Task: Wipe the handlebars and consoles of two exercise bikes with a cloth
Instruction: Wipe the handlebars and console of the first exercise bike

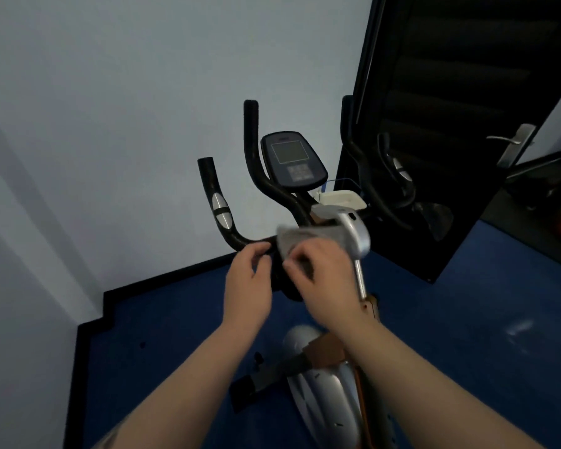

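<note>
An exercise bike stands in front of me, with black curved handlebars (222, 218) and a dark console (292, 162) with a square grey screen. A grey cloth (292, 241) is bunched against the middle of the bar, beside the silver stem cover (353, 231). My right hand (321, 270) is closed on the cloth, blurred by motion. My left hand (248, 283) curls its fingers round the lower left bend of the handlebar, just left of the cloth. The right handlebar (370, 186) runs in front of the dark door.
A black louvred door (450, 124) with a silver lever handle (512, 139) stands open at the right. A white tray-like object (340, 197) sits behind the stem. Pale walls close the left and back; the floor (162, 335) is blue. The bike's silver body (324, 384) is below my arms.
</note>
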`<state>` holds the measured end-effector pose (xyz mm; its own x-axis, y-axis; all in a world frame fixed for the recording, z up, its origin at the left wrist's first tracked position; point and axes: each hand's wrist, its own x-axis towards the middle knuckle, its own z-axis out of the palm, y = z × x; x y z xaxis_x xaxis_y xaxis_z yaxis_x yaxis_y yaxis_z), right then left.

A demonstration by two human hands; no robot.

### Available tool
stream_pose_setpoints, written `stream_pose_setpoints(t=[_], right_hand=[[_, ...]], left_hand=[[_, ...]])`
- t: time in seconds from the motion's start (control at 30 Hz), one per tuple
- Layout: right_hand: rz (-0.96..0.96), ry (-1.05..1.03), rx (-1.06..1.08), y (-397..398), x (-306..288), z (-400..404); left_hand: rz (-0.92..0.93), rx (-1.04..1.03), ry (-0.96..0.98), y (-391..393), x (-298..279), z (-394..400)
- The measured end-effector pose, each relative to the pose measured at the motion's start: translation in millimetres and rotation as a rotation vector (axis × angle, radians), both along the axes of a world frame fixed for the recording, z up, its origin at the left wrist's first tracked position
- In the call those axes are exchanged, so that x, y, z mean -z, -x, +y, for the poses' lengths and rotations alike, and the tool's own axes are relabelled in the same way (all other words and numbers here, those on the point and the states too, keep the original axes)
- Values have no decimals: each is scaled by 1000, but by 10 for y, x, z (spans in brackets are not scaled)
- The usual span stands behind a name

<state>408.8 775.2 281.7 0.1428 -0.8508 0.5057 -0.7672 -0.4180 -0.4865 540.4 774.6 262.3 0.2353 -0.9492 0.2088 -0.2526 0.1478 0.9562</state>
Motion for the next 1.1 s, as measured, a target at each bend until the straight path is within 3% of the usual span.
stream_pose_setpoints(t=[0.17,0.3,0.47,0.67,0.83,1.0,1.1], right_hand=[[-17,79,-11,83,334,-94],[167,117,63,-58,320,-327],[391,100,-18,12,287,-590],[68,64,313,-54,480,-320],[331,-91,191,-35,213,-728],[-121,-98,306,-85,347,-396],[30,-144,235,-11,254,-632]], left_hand=[[82,15,-33,104,130,-102],[144,-17,-92,198,154,-255],[150,-22,-81,310,246,-325],[97,4,-41,256,306,-325],[62,7,-36,252,285,-351],[86,-20,-18,288,296,-332],[73,12,-9,275,286,-342]])
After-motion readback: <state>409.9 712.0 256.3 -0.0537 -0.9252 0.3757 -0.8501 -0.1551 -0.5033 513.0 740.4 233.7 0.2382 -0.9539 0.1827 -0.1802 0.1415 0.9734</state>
